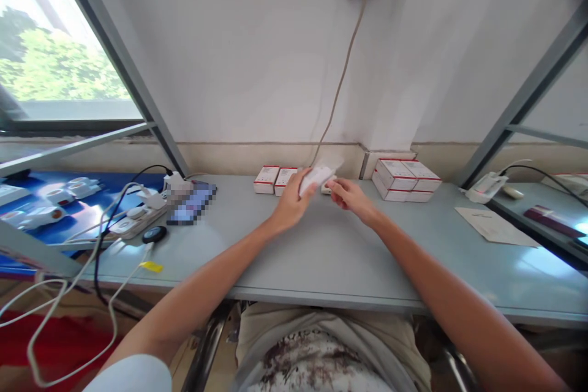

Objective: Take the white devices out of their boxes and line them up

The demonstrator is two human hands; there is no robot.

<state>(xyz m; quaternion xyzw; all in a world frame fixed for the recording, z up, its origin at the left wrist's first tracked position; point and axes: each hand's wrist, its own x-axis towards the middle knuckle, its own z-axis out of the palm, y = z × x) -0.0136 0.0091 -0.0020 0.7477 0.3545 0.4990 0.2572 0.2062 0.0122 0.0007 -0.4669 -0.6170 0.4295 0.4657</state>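
White item [310,181]: held above the rear part of the grey table [321,257], near the wall side. Surface pale and smooth, with a sheer, film-like portion at its upper right end; outline blurred, markings too indistinct to read. Left hand [292,197]: closed around the item, thumb on the near face, grip narrow. Right hand [349,197]: fingers curled, thumb tip near the index finger, just to the right of the item; cannot tell whether anything is pinched. A small pale piece [326,185] shows beside these fingertips; cannot tell whether it is held or resting.

Edges and room: the wall [257,61] rises behind the table. Two flat boxes with red trim [266,179] stand just left of and behind the left hand. A box stack [399,180] stands to the right of the right hand, apart from it. Grey tabletop extends from beneath both hands to the front edge, with the forearms crossing it at either side. A phone [192,203] lies well to the left, a paper sheet [496,226] well to the right
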